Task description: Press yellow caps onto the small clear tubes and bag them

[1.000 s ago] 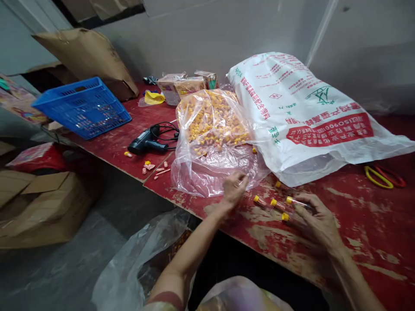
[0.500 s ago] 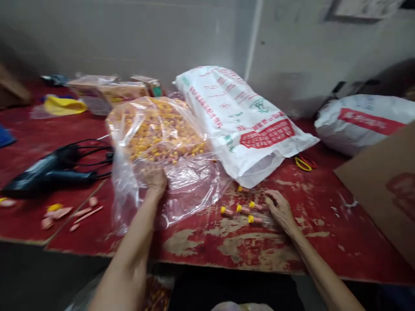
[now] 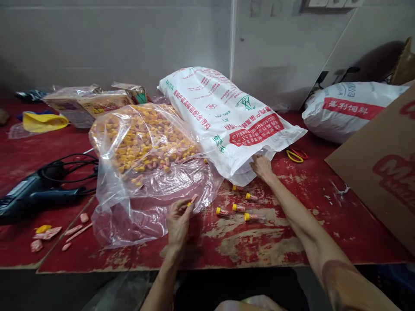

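My left hand (image 3: 179, 222) pinches a small yellow-capped piece with a pink-striped label (image 3: 193, 199), just in front of the clear plastic bag (image 3: 110, 207). Inside that bag lie many yellow and pink pieces (image 3: 145, 140). My right hand (image 3: 262, 167) is at the open mouth of the white woven sack (image 3: 207, 103); its fingertips are partly hidden there, so what they hold cannot be made out. Several small clear tubes with yellow caps (image 3: 239, 208) lie on the worn red table between my hands.
A dark heat gun (image 3: 55, 194) with a coiled cable lies at the left, near loose pink pieces (image 3: 47, 233). Packaged boxes (image 3: 103, 103) stand behind. Yellow-handled scissors (image 3: 294, 156), a second white sack (image 3: 353, 110) and a cardboard box (image 3: 376, 164) are at the right.
My left hand has come out from the clear bag towards me with a small capped piece. My right hand has moved from beside the tubes up to the white sack's mouth.
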`<action>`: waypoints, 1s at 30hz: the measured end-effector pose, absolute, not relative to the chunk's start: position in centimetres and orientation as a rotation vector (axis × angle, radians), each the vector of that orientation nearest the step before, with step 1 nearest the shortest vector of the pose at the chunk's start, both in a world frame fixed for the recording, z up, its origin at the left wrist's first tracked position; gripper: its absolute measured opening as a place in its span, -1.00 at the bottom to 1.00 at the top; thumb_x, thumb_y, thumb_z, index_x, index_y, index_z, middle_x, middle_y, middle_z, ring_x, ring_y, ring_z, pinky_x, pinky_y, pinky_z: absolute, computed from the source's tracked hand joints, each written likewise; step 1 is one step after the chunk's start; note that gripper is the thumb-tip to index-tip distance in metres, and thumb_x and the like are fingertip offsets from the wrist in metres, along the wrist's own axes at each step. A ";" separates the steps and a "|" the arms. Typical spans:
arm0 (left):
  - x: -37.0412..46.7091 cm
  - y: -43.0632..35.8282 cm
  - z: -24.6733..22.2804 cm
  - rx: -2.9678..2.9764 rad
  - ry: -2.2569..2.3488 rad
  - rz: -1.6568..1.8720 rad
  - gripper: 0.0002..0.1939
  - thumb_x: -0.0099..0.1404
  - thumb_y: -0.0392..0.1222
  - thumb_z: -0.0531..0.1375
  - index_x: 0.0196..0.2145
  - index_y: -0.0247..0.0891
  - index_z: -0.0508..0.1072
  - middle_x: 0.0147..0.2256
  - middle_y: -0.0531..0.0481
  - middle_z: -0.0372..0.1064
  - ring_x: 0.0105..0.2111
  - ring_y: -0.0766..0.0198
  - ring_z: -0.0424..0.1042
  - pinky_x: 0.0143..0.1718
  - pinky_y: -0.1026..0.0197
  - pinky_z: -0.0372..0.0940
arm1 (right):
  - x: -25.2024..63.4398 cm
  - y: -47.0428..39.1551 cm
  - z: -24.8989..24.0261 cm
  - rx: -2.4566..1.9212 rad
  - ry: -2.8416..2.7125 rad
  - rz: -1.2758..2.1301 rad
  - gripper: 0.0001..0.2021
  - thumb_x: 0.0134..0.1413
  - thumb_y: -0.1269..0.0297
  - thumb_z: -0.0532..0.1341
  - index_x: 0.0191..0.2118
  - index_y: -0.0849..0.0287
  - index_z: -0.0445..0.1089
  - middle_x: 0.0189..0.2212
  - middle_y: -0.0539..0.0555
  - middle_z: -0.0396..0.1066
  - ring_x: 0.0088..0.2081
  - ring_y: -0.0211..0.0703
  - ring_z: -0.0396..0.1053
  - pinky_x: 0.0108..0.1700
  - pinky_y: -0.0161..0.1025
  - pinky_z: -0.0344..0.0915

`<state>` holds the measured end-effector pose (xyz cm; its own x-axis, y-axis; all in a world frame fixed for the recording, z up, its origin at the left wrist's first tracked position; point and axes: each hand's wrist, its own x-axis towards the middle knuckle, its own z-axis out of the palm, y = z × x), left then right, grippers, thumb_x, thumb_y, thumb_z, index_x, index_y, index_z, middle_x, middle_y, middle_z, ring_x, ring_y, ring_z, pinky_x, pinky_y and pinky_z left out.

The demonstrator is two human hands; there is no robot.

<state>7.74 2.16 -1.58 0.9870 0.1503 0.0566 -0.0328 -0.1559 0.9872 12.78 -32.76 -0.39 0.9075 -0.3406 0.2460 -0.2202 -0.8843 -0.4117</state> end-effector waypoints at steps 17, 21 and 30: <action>-0.4 -7.8 -0.8 1.016 0.122 -0.325 -0.68 -0.11 -0.18 0.42 -0.39 -0.29 0.44 -0.39 0.07 0.40 -0.39 0.36 0.42 -0.32 0.30 0.33 | -3.3 -24.6 -1.6 -1.403 0.080 -0.321 -0.53 0.05 0.15 0.28 0.06 0.08 0.17 -0.25 0.06 0.41 -0.19 -0.11 0.39 -0.19 -0.20 0.35; -0.5 -7.3 -0.7 1.054 0.135 -0.220 -0.70 -0.08 -0.16 0.40 -0.38 -0.28 0.45 -0.40 0.08 0.38 -0.43 0.39 0.38 -0.35 0.32 0.31 | -4.5 -25.7 0.2 -1.813 -0.009 -0.299 -0.45 0.17 0.18 0.14 0.26 0.07 0.07 -0.21 0.04 0.36 -0.17 -0.13 0.36 -0.10 -0.18 0.31; -1.8 -7.7 -0.4 1.192 0.024 -0.262 -0.76 0.00 -0.17 0.36 -0.36 -0.28 0.46 -0.36 0.04 0.43 -0.32 0.33 0.42 -0.15 0.24 0.30 | -6.9 -25.8 1.7 -2.522 -0.326 -0.053 -0.58 0.15 0.27 0.15 0.13 0.13 0.27 -0.03 0.15 0.38 -0.07 0.00 0.36 -0.03 -0.09 0.29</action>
